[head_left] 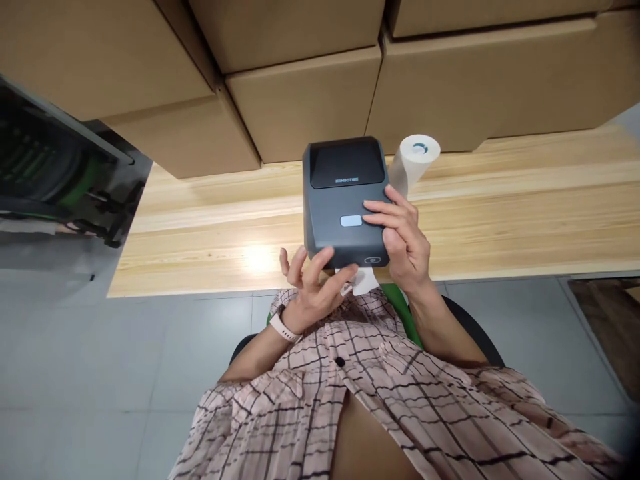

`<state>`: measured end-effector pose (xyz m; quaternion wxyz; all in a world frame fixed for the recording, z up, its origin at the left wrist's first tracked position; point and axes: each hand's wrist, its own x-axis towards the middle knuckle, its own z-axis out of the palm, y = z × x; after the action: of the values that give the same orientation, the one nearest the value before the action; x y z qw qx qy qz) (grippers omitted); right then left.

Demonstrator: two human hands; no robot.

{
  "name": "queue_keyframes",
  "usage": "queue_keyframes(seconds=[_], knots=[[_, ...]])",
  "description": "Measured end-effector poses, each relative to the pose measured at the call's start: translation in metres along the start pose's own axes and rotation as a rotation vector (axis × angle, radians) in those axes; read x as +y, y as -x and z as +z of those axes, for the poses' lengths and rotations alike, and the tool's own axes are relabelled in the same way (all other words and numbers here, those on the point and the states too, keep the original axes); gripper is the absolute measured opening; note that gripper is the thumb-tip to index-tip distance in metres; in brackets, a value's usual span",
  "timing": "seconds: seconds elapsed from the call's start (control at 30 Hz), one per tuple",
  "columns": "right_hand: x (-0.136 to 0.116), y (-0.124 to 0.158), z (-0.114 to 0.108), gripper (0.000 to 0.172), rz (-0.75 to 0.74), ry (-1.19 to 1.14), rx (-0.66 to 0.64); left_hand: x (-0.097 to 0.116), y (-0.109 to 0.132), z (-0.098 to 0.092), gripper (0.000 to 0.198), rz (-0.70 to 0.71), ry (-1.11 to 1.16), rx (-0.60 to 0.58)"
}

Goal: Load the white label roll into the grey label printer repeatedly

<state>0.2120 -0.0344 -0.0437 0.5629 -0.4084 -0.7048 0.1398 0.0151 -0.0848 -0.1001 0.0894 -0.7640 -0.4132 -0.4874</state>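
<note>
Cardboard boxes point(305, 107) are lining the back of a wooden counter point(525, 207), with a white roll point(411, 163) standing near them. Before the person, a dark printer point(337, 200) is being held at the counter's near edge. The right hand point(407, 243), half-curled, is gripping its right side; the left hand point(317, 283), loosely open with fingers spread, is touching its near edge, where white paper point(367, 283) is sticking out.

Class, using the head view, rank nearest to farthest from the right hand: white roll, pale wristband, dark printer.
1. Dark printer: touched by the right hand.
2. White roll: right of the printer.
3. Pale wristband: off to the left.
</note>
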Motion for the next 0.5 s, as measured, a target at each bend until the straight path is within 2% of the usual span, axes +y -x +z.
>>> queue_keyframes(seconds=[0.07, 0.13, 0.3, 0.37, 0.43, 0.5], knots=[[-0.001, 0.000, 0.000, 0.035, 0.029, 0.011, -0.017, 0.002, -0.008, 0.001, 0.021, 0.016, 0.005, 0.030], [-0.001, 0.000, -0.001, 0.037, 0.051, 0.035, -0.048, 0.004, -0.013, 0.001, 0.022, 0.025, 0.022, 0.052], [-0.005, -0.007, -0.012, 0.055, 0.008, 0.125, -0.154, 0.007, -0.008, 0.004, 0.025, -0.091, 0.063, 0.007], [-0.009, -0.013, -0.017, 0.059, -0.037, 0.213, -0.229, 0.009, -0.004, 0.004, 0.023, -0.088, 0.051, 0.058], [-0.013, -0.021, -0.020, 0.053, -0.081, 0.293, -0.312, 0.010, -0.001, 0.002, 0.016, -0.138, 0.080, 0.057], [-0.015, -0.028, -0.020, 0.042, -0.114, 0.325, -0.387, 0.013, -0.002, -0.003, 0.009, -0.283, 0.193, -0.066]])
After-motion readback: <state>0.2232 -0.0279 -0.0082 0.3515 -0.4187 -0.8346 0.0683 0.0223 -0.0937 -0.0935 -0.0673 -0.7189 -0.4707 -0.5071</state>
